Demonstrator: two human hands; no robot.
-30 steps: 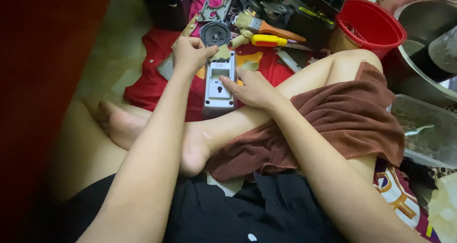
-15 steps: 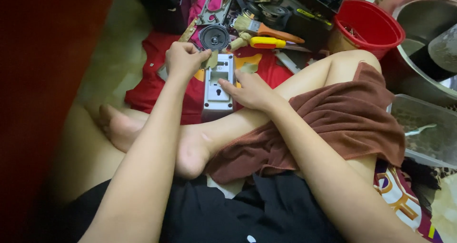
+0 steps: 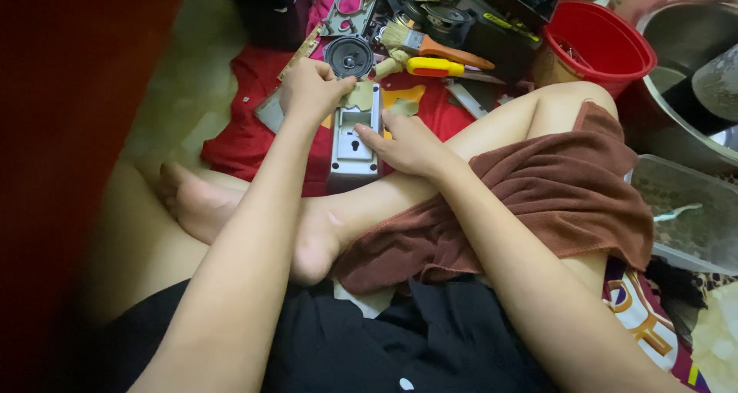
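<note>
The person sits cross-legged on the floor; a red cloth [image 3: 246,131] is spread in front of the legs and carries the work.

The left hand [image 3: 311,89] is curled, fingers pressed together at the upper left corner of a grey metal lock body [image 3: 352,143]. Its fingertips pinch a small beige scrap [image 3: 357,94] against the top edge of the lock body.

The lock body lies flat on the red cloth between the two hands, long axis pointing away from the person. A keyhole shows on its face.

The right hand [image 3: 407,143] rests on the right edge of the lock body, fingers extended and lightly spread, thumb touching the side of the housing. It steadies the part and grips nothing.

Just beyond the left hand lies a small round speaker [image 3: 349,56]. To its right lie a paintbrush [image 3: 430,45] with an orange handle and a yellow-handled screwdriver [image 3: 434,67], side by side.

Further right stands a red plastic bucket [image 3: 600,47], well apart from the hands. A brown towel [image 3: 553,201] covers the right thigh.
</note>
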